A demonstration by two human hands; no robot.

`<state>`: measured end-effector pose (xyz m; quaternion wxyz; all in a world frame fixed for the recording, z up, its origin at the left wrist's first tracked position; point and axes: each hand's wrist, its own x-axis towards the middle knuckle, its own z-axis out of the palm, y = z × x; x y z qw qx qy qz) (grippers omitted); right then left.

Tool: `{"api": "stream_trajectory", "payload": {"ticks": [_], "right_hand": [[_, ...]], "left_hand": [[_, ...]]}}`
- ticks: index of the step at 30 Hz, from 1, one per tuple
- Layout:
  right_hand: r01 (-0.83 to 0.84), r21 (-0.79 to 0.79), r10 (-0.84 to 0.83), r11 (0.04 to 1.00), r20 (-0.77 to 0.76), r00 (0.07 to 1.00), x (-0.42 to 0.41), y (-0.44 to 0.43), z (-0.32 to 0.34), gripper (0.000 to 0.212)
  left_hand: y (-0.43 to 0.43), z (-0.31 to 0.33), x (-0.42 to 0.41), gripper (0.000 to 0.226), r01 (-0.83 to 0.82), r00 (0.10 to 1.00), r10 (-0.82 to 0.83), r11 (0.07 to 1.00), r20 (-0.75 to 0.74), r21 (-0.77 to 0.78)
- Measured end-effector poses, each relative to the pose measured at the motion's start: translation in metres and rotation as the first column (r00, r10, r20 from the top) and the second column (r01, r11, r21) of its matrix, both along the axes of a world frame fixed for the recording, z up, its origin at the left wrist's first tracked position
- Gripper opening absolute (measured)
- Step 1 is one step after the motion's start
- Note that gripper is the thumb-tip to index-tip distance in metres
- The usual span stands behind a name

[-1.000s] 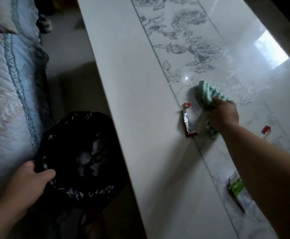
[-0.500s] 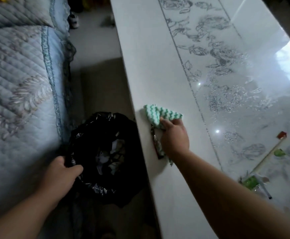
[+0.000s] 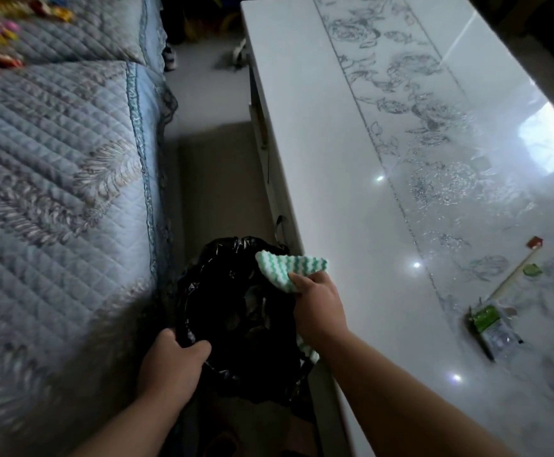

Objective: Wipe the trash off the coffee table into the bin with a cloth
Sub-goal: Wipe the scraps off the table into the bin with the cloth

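The right hand [image 3: 318, 305] is closed around a green-and-white zigzag-striped cloth [image 3: 290, 265], and it's sitting right at the near edge of the glossy white counter with the silver flower pattern [image 3: 351, 166]. The cloth sticks out past that edge, so most of it hangs over the mouth of the bin lined with a crinkly black plastic bag [image 3: 232, 318]. A bit more of the cloth peeks out under the wrist too.

The left hand [image 3: 170, 367] is wrapped around the bin's near rim, thumb hooked over the bag. The bin is on the floor in the gap between the counter and a sofa with a light blue quilted cover [image 3: 57, 192], pretty much touching the counter's side. Inside the bag I can make out some pale scraps, but it's too dark to say what they are.

Still on the counter, well off to the right of the cloth: a crumpled green-and-clear plastic wrapper [image 3: 491, 328], a thin pale stick [image 3: 516, 272] lying diagonally, a small red scrap [image 3: 534, 242] at the stick's far end, and a little green bit [image 3: 531, 269] just beside the stick. None of that is touching the cloth or either hand.

Some colourful blurry stuff sits at the top-left corner of the sofa; can't tell what it is.
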<state>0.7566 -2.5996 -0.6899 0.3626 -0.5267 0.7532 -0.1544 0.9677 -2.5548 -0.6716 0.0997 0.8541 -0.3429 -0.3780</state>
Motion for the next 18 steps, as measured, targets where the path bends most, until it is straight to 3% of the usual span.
{"api": "stream_trajectory", "payload": {"ticks": [4,11,15,18], "right_hand": [[0.045,0.01,-0.046,0.999,0.177,0.983,0.008,0.034,0.008,0.03],[0.312,-0.151,-0.305,0.938,0.067,0.95,-0.048,0.059,0.048,0.04],[0.516,-0.218,-0.524,0.828,0.028,0.852,-0.121,0.064,0.07,0.036],[0.666,-0.324,-0.696,0.672,0.029,0.717,-0.181,0.074,0.079,0.039]], "left_hand": [[0.01,0.004,0.005,0.023,0.034,0.999,-0.034,0.999,0.0,-0.03],[0.021,0.02,0.012,0.018,0.127,0.992,-0.129,0.987,-0.015,-0.096],[0.028,0.032,0.007,0.013,0.158,0.987,-0.161,0.984,-0.027,-0.086],[0.029,0.031,0.001,0.01,0.135,0.99,-0.139,0.987,-0.035,-0.092]]}}
